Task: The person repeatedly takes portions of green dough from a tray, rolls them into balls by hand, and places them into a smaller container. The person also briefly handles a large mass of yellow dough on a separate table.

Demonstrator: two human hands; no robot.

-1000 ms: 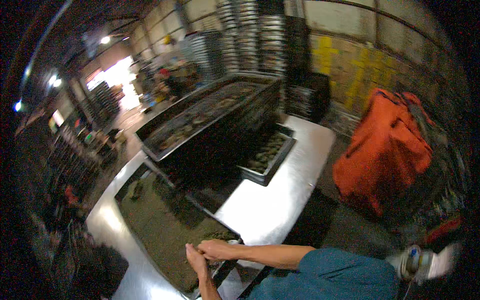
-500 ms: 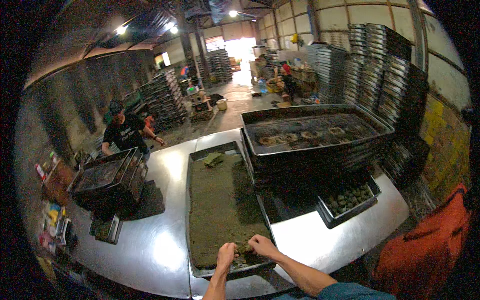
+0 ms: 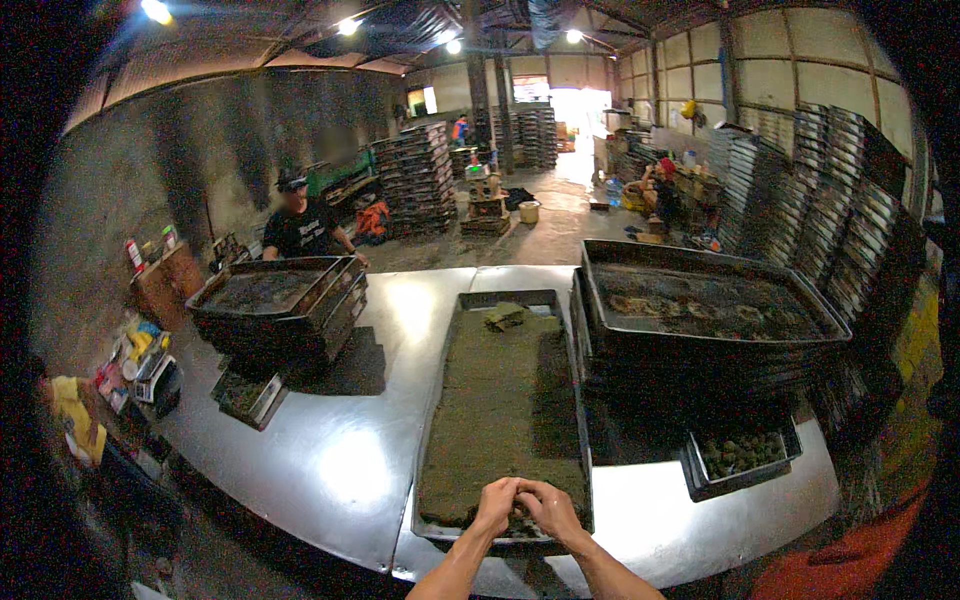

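A long metal tray [image 3: 425, 455] lies lengthwise before me on the metal table, spread with a flat greenish-brown layer [image 3: 490, 410]. Over its near end my left hand [image 3: 496, 506] and my right hand [image 3: 550, 510] meet, fingers curled and fingertips together. Whatever they pinch is hidden by the fingers. Below them the layer is broken and crumbly, with tray bottom showing. A loose greenish clump [image 3: 506, 317] rests on the layer at the far end.
Stacked dark trays [image 3: 700, 345] stand close at the right, with a small tray of round greenish lumps [image 3: 742, 456] in front. Another tray stack [image 3: 325, 330] and a small tray [image 3: 250, 396] are at the left. A person in black [image 3: 302, 232] stands beyond the left stack.
My hands have come together from slightly apart, over the near end of the tray. The view has turned left, so the table and trays sit further right in it.
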